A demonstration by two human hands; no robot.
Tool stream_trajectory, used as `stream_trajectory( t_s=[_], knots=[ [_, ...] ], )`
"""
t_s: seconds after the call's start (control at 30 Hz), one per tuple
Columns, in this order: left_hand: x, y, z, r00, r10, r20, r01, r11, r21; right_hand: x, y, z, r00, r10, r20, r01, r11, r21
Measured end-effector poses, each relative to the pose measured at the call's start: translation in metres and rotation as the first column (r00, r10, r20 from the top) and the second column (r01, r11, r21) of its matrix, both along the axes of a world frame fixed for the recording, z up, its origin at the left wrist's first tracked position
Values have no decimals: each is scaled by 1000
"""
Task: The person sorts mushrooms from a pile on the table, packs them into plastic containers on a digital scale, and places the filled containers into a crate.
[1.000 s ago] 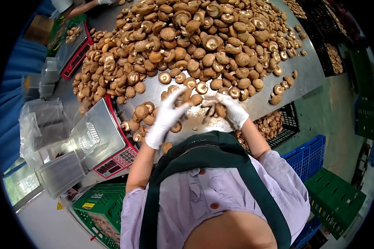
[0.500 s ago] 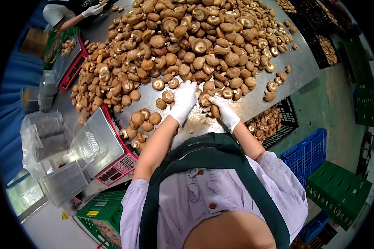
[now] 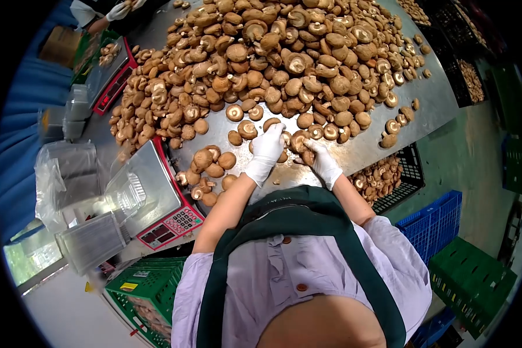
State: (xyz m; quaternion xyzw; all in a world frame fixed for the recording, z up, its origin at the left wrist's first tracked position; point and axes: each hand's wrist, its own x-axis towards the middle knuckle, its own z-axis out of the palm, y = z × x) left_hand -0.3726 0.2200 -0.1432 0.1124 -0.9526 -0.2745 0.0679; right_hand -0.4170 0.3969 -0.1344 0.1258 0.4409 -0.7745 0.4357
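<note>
My left hand, in a white glove, is closed at the near edge of a large mushroom pile; what its fingers pinch is mostly hidden. Just right of it, my gloved right hand grips brown mushrooms between thumb and fingers, one with its underside showing. Several loose mushrooms lie around the left hand on the metal table. A smaller group of mushrooms rests left of my left forearm.
A red-edged scale with clear plastic trays stands at the left, and a second scale is behind it. A co-worker's gloved hand shows at the upper left. Under the table's right edge sits a black crate of mushrooms.
My left hand was spread a second ago and has closed near my right hand. My right hand now grips mushrooms more closely. The view has shifted slightly.
</note>
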Motion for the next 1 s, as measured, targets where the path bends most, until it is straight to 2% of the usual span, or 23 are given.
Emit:
stream_trajectory(
  t_s=[0.07,0.13,0.17,0.2,0.23,0.27,0.33,0.37,0.4,0.43,0.47,0.5,0.53,0.57,0.6,0.67,0.7,0.73,0.8,0.87,0.93,0.97,1.0],
  knots=[
    [0,-2,1,995,-16,-101,16,1000,5,-3,2,-13,1000,7,-7,-7,1000,-26],
    [2,-1,5,998,-6,-65,10,998,60,-6,7,-26,988,149,47,-145,987,-68],
    [5,2,19,996,66,61,-80,963,257,-2,0,-5,986,163,42,-157,981,-114],
    [7,4,26,974,111,197,-187,884,429,2,-3,-9,984,149,102,-139,986,-97],
    [9,5,20,983,152,102,-183,835,518,3,-3,-13,973,185,138,-154,966,-208],
    [10,3,21,983,155,103,-186,836,517,3,-1,-19,960,224,169,-162,934,-318],
    [10,-7,22,971,196,136,-228,593,772,1,6,-42,960,161,228,-67,926,-372],
    [7,-17,39,960,212,182,-259,431,864,-1,9,-48,949,131,286,-5,915,-403],
    [2,-31,43,962,235,138,-255,602,757,-3,11,-53,933,104,344,58,901,-429],
    [-4,-46,41,969,246,-10,-201,812,548,-7,20,-56,937,163,309,21,856,-516],
    [-12,-59,39,965,212,-155,-162,945,283,-9,26,-55,938,220,268,-18,803,-596],
    [-19,-67,41,986,158,-50,-153,984,96,-8,24,-47,953,95,287,60,871,-487],
    [-26,-74,43,990,123,64,-117,989,-92,-8,24,-49,953,95,287,59,872,-486],
    [-35,-79,42,954,35,297,53,957,-284,-11,24,-48,958,93,272,70,843,-534],
    [-35,-75,40,965,29,261,72,927,-367,-15,23,-46,963,87,253,80,809,-582],
    [-41,-72,34,972,36,232,68,904,-422,-19,21,-50,973,59,224,80,824,-561],
    [-44,-73,31,966,41,254,77,895,-439,-22,16,-56,976,113,188,60,685,-726],
    [-45,-76,28,972,37,231,65,905,-420,-21,20,-61,981,126,150,17,708,-706],
    [-42,-77,28,980,20,195,59,918,-392,-19,13,-23,984,159,75,-71,748,-660],
    [-34,-75,29,982,-10,186,73,941,-330,-14,7,-18,977,64,204,34,895,-445],
    [-30,-72,24,982,-20,187,81,943,-324,-5,-4,0,964,-22,266,131,907,-399],
    [-30,-70,22,994,-48,102,84,922,-379,-5,-2,-16,954,84,289,67,878,-474],
    [-30,-68,19,997,-79,16,78,898,-432,-3,-4,-22,955,125,270,14,888,-460]
  ],
)
